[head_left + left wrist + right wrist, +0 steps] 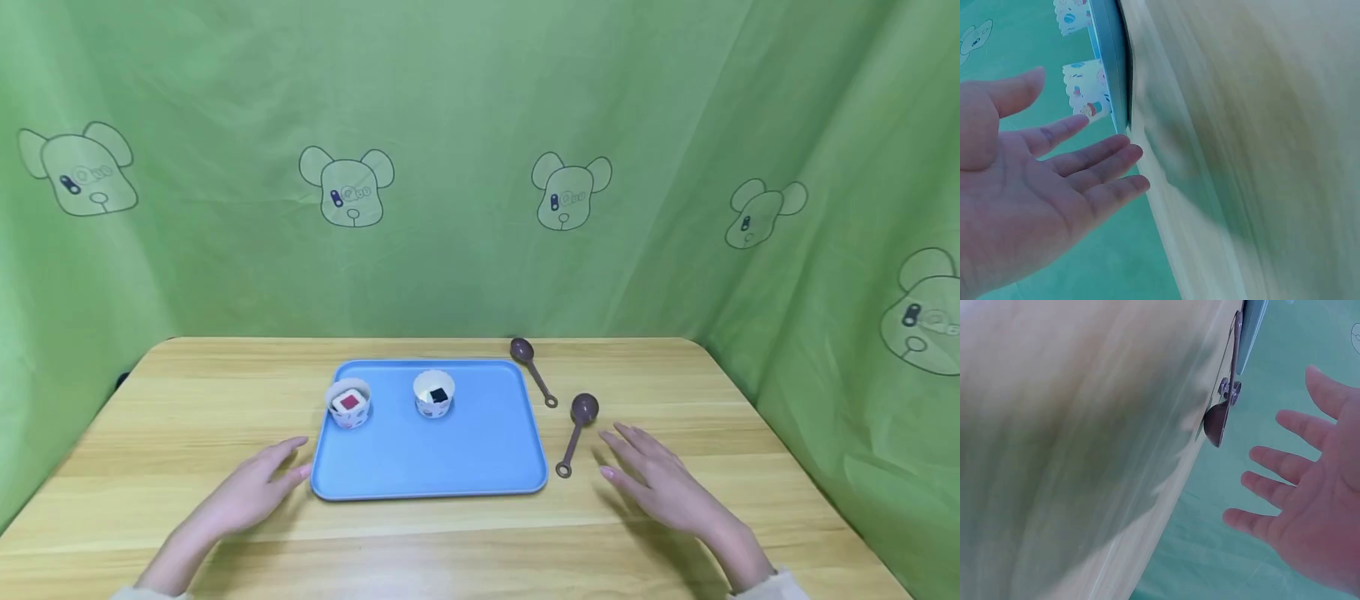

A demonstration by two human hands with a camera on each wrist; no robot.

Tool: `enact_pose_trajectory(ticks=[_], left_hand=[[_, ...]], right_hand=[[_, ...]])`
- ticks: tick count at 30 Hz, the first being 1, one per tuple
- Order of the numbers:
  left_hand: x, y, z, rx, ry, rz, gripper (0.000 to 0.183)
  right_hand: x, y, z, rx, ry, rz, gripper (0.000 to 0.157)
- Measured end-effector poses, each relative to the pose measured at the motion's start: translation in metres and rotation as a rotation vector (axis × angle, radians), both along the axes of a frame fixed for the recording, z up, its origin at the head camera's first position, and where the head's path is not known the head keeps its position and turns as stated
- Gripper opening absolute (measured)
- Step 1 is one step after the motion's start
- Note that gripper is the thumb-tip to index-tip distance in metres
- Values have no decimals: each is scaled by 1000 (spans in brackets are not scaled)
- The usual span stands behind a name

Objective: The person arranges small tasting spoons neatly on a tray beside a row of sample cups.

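A blue tray lies on the wooden table, with two patterned paper cups on it. The left cup stands at the tray's left edge and holds a white piece with a red centre. In the other cup, nearer the tray's middle, sits something white and black. My left hand hovers beside the tray's left edge, fingers extended, holding nothing. On the other side my right hand is held over the table with spread fingers, also holding nothing. Nearest to it is a brown measuring spoon.
A second brown measuring spoon lies near the table's back edge, its ringed handle pointing toward me beside the tray's right side. Green curtain with bear-head drawings surrounds the wooden table at the back and sides.
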State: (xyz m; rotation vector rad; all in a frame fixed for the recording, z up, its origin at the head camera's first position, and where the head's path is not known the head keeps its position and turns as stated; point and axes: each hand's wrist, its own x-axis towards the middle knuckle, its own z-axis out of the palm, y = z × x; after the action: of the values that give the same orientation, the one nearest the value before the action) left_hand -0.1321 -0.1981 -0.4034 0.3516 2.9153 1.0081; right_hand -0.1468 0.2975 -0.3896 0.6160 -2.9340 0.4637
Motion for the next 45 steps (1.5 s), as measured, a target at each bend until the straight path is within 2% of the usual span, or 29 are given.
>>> enact_pose_trajectory(ticks=[6,16,25,29,35,41,45], left_hand=[[-6,3,1,9,-56,12,48],[-16,6,3,87,-122,31,31],[-23,9,3,154,-173,38,28],[-25,10,3,150,-175,40,28],[-28,11,3,144,-176,36,28],[-30,11,3,144,-185,33,28],[-32,11,4,139,-185,30,28]], right_hand=[[-3,-4,3,-19,12,25,53],[-8,-10,4,-4,-7,40,51],[-19,-17,5,-40,-15,76,48],[-25,-21,6,-76,-30,92,45],[-36,-22,4,-155,-134,30,40],[-47,-20,3,-224,-200,-21,33],[-53,-19,4,-273,-278,-90,34]])
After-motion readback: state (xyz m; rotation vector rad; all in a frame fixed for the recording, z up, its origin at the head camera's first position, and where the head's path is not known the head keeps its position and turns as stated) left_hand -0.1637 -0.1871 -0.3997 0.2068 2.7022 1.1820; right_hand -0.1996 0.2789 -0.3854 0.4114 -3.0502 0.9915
